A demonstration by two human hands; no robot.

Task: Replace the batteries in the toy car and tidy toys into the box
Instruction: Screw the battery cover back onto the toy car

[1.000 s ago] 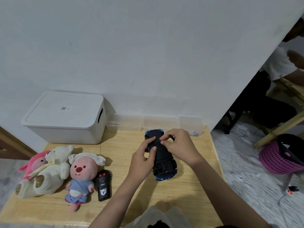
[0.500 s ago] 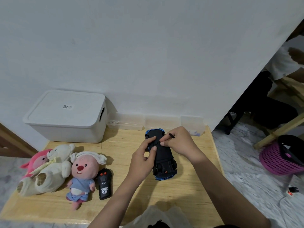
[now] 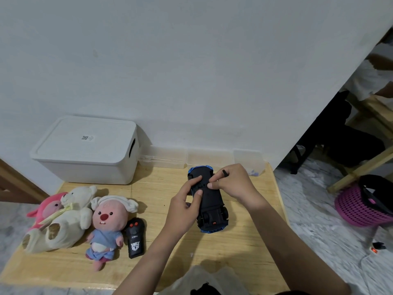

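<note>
While the car [image 3: 209, 201] lies belly-up on the table [image 3: 244, 248], its long axis running 12 to 6, the left hand [image 3: 187, 206] grips its 9 o'clock flank and the right hand [image 3: 230, 183], at 2 o'clock, pinches a small dark tool (likely a screwdriver) [image 3: 224, 173] over the underside.

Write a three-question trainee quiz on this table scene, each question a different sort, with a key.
1. True or false: the toy car lies belly-up on the table.
2. Which hand holds a small dark tool at the car's underside? A) left hand B) right hand
3. Fill in: the remote control lies beside the plush in the blue ____.

Key: 1 true; 2 B; 3 outfit. The white box has its lid on.
</note>
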